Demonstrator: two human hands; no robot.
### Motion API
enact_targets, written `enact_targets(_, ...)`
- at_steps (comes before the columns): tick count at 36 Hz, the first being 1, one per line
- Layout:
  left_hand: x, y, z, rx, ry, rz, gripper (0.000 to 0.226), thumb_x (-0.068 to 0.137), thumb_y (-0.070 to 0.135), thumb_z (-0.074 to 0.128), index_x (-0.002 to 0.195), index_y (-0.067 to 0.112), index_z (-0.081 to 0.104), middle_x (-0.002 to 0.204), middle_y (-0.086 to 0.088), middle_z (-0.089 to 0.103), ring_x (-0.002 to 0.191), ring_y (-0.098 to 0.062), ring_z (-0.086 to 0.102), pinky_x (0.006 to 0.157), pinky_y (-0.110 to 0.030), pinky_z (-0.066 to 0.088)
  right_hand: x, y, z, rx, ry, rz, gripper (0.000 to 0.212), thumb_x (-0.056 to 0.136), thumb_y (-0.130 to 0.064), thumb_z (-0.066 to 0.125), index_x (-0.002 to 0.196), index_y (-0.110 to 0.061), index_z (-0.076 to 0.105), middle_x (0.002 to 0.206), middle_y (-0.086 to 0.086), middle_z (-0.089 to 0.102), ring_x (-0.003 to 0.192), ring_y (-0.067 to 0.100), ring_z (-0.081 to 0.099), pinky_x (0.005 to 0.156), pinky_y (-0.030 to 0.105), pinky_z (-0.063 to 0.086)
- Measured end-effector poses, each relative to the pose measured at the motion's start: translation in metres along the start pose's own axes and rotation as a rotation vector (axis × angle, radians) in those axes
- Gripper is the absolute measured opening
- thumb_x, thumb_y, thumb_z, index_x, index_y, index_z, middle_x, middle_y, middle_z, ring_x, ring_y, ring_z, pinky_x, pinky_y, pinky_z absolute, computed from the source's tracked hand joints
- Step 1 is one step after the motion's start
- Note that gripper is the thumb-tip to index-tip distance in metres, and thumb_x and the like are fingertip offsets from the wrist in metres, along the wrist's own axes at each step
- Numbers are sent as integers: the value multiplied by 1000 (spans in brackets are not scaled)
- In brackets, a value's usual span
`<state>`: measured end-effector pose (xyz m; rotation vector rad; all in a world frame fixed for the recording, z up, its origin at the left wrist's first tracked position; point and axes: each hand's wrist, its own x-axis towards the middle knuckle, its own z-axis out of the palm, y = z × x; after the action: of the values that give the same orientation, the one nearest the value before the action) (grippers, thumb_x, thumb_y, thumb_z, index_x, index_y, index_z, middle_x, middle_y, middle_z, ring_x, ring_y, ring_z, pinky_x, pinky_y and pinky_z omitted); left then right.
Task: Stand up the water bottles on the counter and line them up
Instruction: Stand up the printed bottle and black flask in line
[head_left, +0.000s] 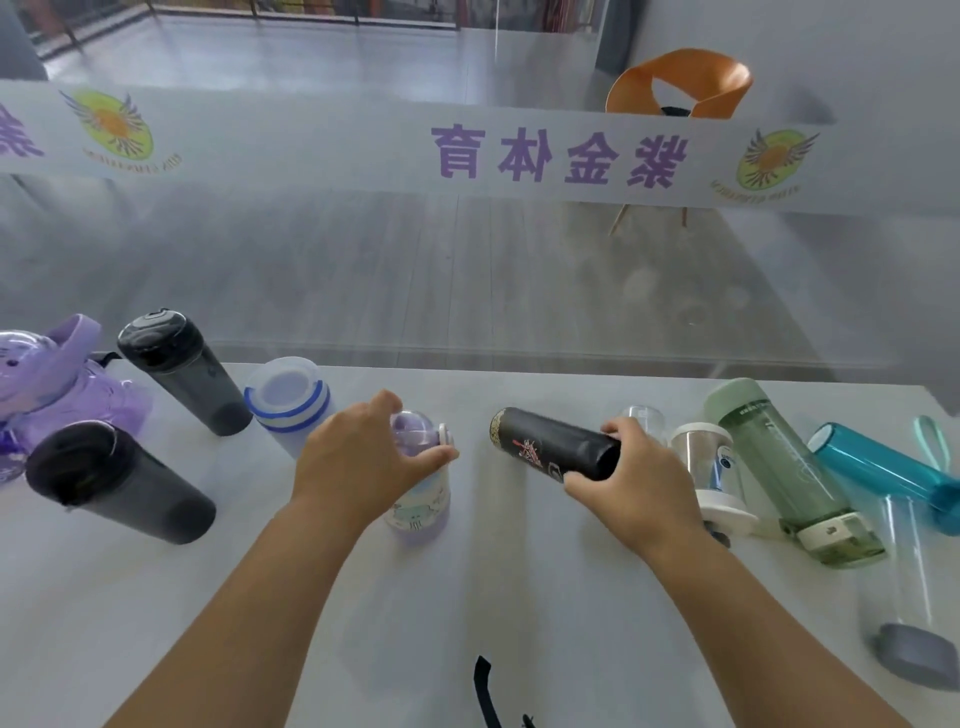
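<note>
My left hand (358, 457) grips the domed lid of a small purple-and-white bottle (423, 499) that stands upright in the middle of the white counter (467, 597). My right hand (639, 478) is closed around one end of a black printed bottle (545, 439), held nearly level just above the counter. To the left stand two dark smoky bottles (182, 374) (119, 483) and a white bottle with blue rings (288, 400). To the right lie a pale green bottle (779, 467), a teal bottle (883, 467), a small clear bottle with a white cap (706, 467) and a clear bottle with a grey cap (904, 597).
A purple elephant-shaped bottle (47, 374) sits at the far left edge. A glass partition with purple lettering (556, 156) rises right behind the counter. An orange chair (680, 83) stands beyond it. A black strap (485, 691) lies at the counter's near edge.
</note>
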<state>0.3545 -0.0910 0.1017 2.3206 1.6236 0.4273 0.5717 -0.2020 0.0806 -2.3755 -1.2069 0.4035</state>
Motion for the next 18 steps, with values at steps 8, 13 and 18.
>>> enact_targets(8, -1, -6, 4, -4, 28, 72, 67, 61, 69, 65, 95, 12, 61, 90, -3, 61, 83, -20, 55, 70, -31, 49, 28, -42, -15, 8, 31, -171, 53, 67, -31, 73, 114, -19, 52, 100, 0, 58, 96, 27, 50, 75, 31, 40)
enact_targets(13, -4, -5, 1, -57, -2, 76, 68, 63, 62, 70, 108, 12, 60, 104, -4, 59, 94, -21, 54, 80, -30, 48, 40, -62, -18, -81, -55, -271, 50, 71, -34, 72, 116, -20, 54, 109, 2, 60, 101, 27, 51, 77, 29, 39)
enact_targets(18, -8, -2, -3, -108, -16, 73, 71, 65, 57, 72, 123, 20, 53, 117, -2, 51, 105, -20, 52, 87, -31, 49, 46, -70, -20, -134, -207, -398, 57, 76, -31, 71, 128, -23, 47, 125, 1, 53, 114, 24, 44, 88, 31, 42)
